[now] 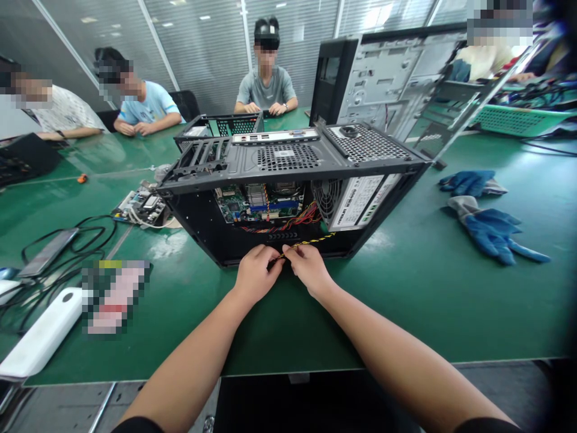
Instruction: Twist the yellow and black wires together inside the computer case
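A black computer case (243,174) stands on the green table with its open side facing me. Inside it are a motherboard (234,207) and a power supply (360,201) with a fan grille and a white label. A twisted yellow-and-black cable (315,240) runs from below the power supply to the front lower edge. My left hand (256,273) and my right hand (309,269) meet there, both closed, pinching this cable between thumb and fingers. The cable's end at my left fingers is mostly hidden.
Blue work gloves (487,228) lie at the right, near a green basket (518,120) of cables. Another case (383,78) stands behind. At the left are a circuit board (144,204), black cables and a white device (45,331). Several people sit around the table.
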The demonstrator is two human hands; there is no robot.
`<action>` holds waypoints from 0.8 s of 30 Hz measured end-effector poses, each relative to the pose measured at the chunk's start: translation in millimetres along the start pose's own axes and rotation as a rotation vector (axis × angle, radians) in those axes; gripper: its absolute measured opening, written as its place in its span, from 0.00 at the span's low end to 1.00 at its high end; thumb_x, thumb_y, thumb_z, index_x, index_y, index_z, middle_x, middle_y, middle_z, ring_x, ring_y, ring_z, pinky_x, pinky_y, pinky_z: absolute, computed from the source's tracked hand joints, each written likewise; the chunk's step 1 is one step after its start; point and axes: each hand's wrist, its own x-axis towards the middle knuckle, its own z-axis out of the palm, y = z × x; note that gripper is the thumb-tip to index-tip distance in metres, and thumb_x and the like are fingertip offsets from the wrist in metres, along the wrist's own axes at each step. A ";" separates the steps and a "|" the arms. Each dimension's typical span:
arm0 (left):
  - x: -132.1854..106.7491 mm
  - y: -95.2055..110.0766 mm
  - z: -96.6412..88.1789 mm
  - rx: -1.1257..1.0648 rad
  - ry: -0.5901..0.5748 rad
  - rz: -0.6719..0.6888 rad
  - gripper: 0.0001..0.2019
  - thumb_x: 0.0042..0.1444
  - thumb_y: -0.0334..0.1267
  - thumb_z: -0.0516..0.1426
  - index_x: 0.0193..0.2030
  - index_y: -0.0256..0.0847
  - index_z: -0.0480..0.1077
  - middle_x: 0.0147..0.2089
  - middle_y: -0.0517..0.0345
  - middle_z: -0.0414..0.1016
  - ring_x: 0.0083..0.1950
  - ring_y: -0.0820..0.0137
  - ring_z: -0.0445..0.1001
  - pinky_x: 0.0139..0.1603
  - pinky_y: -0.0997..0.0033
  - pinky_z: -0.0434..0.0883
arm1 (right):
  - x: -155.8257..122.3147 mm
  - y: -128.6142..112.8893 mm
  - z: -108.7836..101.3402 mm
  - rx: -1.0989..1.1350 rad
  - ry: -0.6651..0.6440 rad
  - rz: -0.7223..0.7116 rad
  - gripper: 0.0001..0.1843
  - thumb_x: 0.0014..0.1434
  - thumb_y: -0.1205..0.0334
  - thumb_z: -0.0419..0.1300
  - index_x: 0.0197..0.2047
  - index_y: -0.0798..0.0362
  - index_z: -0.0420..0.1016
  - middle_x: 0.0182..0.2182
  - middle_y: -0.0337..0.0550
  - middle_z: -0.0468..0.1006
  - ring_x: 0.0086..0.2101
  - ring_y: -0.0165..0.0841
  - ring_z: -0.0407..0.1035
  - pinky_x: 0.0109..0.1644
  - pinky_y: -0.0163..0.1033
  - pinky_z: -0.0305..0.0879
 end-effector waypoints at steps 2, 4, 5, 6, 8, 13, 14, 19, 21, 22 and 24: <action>-0.2 -0.4 0.8 -0.002 0.007 -0.008 0.03 0.59 0.34 0.60 0.34 0.42 0.69 0.33 0.58 0.72 0.35 0.69 0.72 0.36 0.70 0.69 | -0.2 -1.0 -0.3 0.009 -0.008 0.006 0.25 0.54 0.40 0.62 0.19 0.49 0.61 0.15 0.34 0.62 0.19 0.29 0.56 0.24 0.38 0.52; -0.5 -0.7 1.5 -0.015 0.018 -0.028 0.04 0.57 0.34 0.61 0.35 0.42 0.69 0.33 0.59 0.72 0.34 0.69 0.72 0.35 0.70 0.69 | -0.4 -1.8 -0.5 0.030 -0.016 0.021 0.25 0.55 0.40 0.62 0.19 0.49 0.61 0.14 0.34 0.62 0.18 0.29 0.56 0.24 0.38 0.52; -0.6 -0.8 1.8 -0.025 0.023 -0.041 0.05 0.57 0.34 0.62 0.36 0.42 0.69 0.32 0.60 0.73 0.34 0.69 0.73 0.35 0.70 0.69 | -0.5 -2.0 -0.6 0.036 -0.019 0.025 0.25 0.55 0.40 0.61 0.19 0.49 0.61 0.14 0.34 0.62 0.18 0.29 0.56 0.24 0.38 0.52; -0.7 -0.9 2.0 -0.034 0.026 -0.051 0.06 0.56 0.34 0.63 0.36 0.42 0.69 0.32 0.60 0.73 0.34 0.69 0.73 0.35 0.71 0.69 | -0.7 -2.1 -0.8 0.035 -0.021 0.022 0.25 0.56 0.41 0.61 0.19 0.49 0.61 0.14 0.34 0.62 0.18 0.29 0.56 0.24 0.38 0.52; -1.0 -1.0 2.0 -0.040 0.025 -0.052 0.06 0.56 0.34 0.63 0.36 0.42 0.69 0.32 0.60 0.73 0.34 0.69 0.73 0.35 0.70 0.69 | -1.1 -2.1 -1.2 0.013 -0.025 -0.007 0.25 0.57 0.42 0.60 0.18 0.49 0.61 0.14 0.34 0.61 0.18 0.29 0.56 0.24 0.38 0.51; -0.8 0.1 0.0 -0.014 -0.031 -0.011 0.04 0.63 0.35 0.58 0.35 0.42 0.70 0.32 0.58 0.75 0.35 0.68 0.74 0.38 0.68 0.69 | -1.8 -1.9 -2.6 -0.065 -0.019 -0.070 0.25 0.60 0.46 0.57 0.17 0.49 0.60 0.14 0.35 0.61 0.19 0.30 0.55 0.25 0.39 0.50; -0.6 0.5 -0.4 -0.013 -0.044 -0.014 0.04 0.63 0.35 0.57 0.36 0.42 0.71 0.32 0.58 0.76 0.35 0.68 0.74 0.38 0.68 0.69 | -1.8 -2.0 -2.9 -0.075 -0.016 -0.071 0.25 0.60 0.46 0.57 0.17 0.48 0.59 0.14 0.36 0.61 0.19 0.30 0.55 0.25 0.39 0.50; 0.3 0.7 -0.8 -0.022 -0.049 -0.025 0.03 0.63 0.34 0.58 0.36 0.42 0.73 0.33 0.59 0.78 0.35 0.68 0.76 0.38 0.68 0.70 | -1.0 -1.2 -3.2 -0.068 -0.019 -0.074 0.25 0.60 0.46 0.57 0.17 0.48 0.59 0.15 0.36 0.61 0.19 0.30 0.55 0.25 0.39 0.50; 0.2 -0.1 -0.2 -0.027 -0.040 -0.025 0.02 0.61 0.35 0.61 0.36 0.42 0.73 0.33 0.59 0.78 0.35 0.68 0.76 0.38 0.69 0.70 | -0.5 -0.8 -3.1 -0.055 -0.017 -0.072 0.25 0.60 0.46 0.58 0.17 0.48 0.59 0.15 0.35 0.61 0.19 0.30 0.54 0.24 0.39 0.49; 0.0 -0.5 0.2 -0.028 -0.039 -0.026 0.02 0.60 0.35 0.62 0.37 0.42 0.73 0.33 0.59 0.78 0.34 0.68 0.76 0.37 0.69 0.70 | -0.4 -0.6 -2.9 -0.050 -0.012 -0.068 0.25 0.59 0.45 0.58 0.18 0.48 0.59 0.15 0.35 0.60 0.19 0.29 0.54 0.24 0.39 0.49; -0.2 -1.3 0.8 -0.021 -0.048 -0.023 0.03 0.59 0.35 0.64 0.38 0.42 0.73 0.33 0.59 0.78 0.34 0.68 0.76 0.37 0.69 0.70 | -0.2 -0.6 -2.7 -0.044 -0.005 -0.057 0.24 0.59 0.44 0.58 0.18 0.49 0.60 0.15 0.35 0.61 0.19 0.29 0.54 0.24 0.38 0.49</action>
